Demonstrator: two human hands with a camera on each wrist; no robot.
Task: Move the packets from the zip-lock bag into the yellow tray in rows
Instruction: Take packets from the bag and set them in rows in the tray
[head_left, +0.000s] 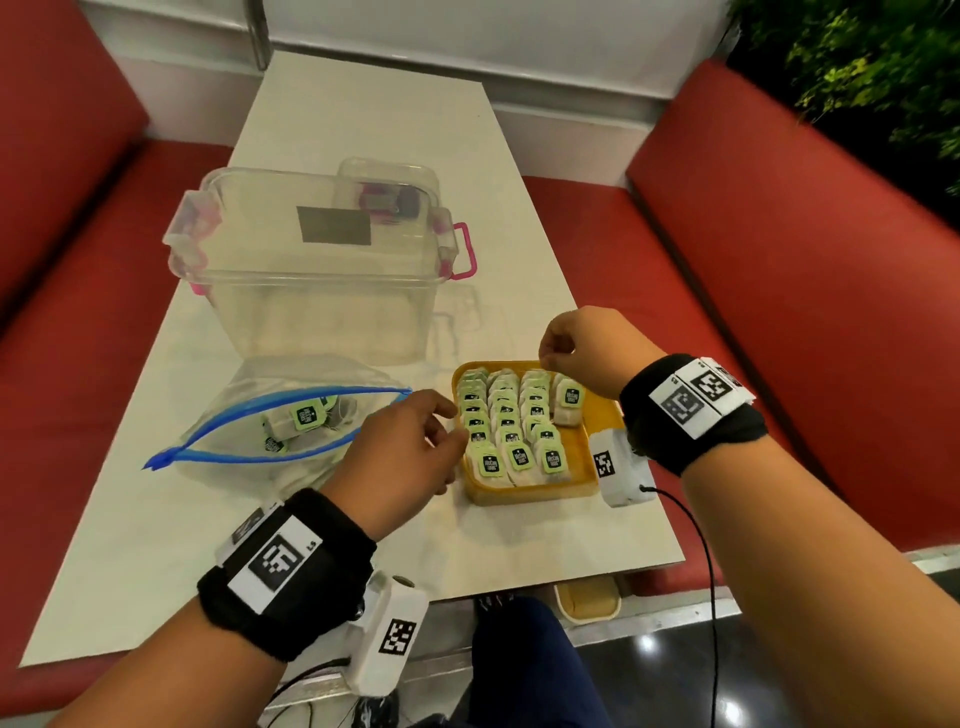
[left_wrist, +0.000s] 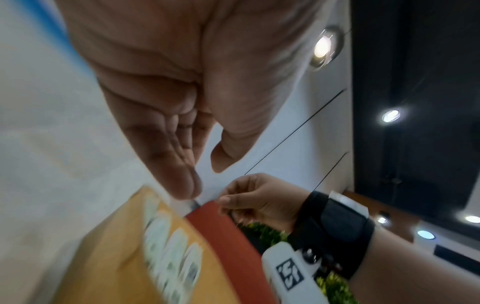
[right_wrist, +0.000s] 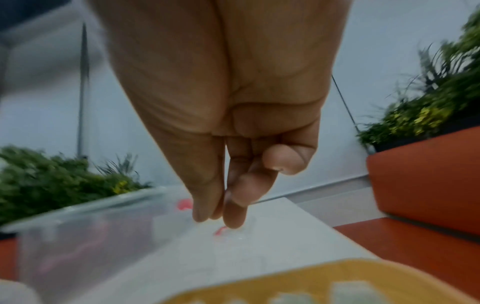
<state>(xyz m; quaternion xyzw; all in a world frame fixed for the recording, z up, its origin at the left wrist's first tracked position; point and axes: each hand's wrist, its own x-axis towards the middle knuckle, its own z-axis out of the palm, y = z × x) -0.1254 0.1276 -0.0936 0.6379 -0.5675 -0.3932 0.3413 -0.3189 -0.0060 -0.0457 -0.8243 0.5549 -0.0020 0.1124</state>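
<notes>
A: Head view: small green-labelled tea packets (head_left: 511, 415) fill three rows in the shallow yellow plastic tray (head_left: 582, 452), and one more packet (head_left: 569, 400) starts a fourth row.

B: What remains?

A: A few packets (head_left: 304, 418) lie inside the clear blue-zippered zip-lock bag (head_left: 249, 447), just left of the tray on the pale surface (head_left: 363, 130). I judge it mostly done.

B: The hands?

A: Left hand (head_left: 400, 452) hovers between bag and tray, fingers loosely curled, empty. Right hand (head_left: 587, 353) sits over the tray's far edge, fingertips pinched together; whether it holds anything, I cannot tell. A clear lidded plastic box (head_left: 311, 270) stands behind.
</notes>
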